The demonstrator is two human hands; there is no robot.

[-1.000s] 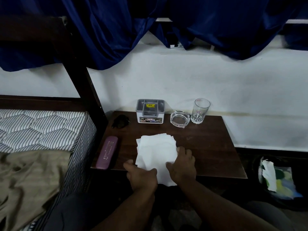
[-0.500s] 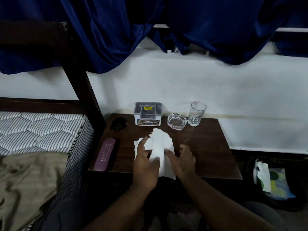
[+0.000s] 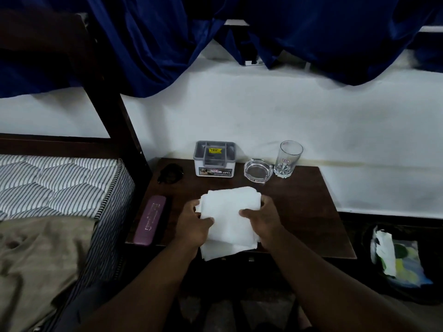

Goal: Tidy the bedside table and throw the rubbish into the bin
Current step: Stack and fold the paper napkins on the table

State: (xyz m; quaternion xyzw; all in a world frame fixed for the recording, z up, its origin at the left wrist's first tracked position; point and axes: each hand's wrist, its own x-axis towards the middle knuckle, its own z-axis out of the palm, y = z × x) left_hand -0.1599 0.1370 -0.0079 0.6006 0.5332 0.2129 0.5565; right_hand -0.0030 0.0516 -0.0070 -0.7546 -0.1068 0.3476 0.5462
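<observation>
A stack of white paper napkins (image 3: 229, 216) lies near the front edge of the dark wooden bedside table (image 3: 309, 212), its lower end hanging over the edge. My left hand (image 3: 194, 222) grips the stack's left side. My right hand (image 3: 262, 220) grips its right side, thumb on top. Behind the stack, by the wall, stand a grey-and-white plastic box (image 3: 214, 159), a glass ashtray (image 3: 258, 170) and an empty drinking glass (image 3: 287, 159). A black bin (image 3: 407, 293) with paper and coloured wrappers in it (image 3: 398, 257) sits on the floor to the right.
A purple case (image 3: 150, 220) lies along the table's left edge, and a small black object (image 3: 170, 173) sits at its back left corner. The bed with a striped mattress (image 3: 60, 185) and a tan cloth (image 3: 40, 262) borders the table on the left. Blue curtains (image 3: 311, 32) hang above.
The napkins were spread flat, then bunched up under my hands. Now they are folded over into a thicker stack, with one hand gripping each side.
</observation>
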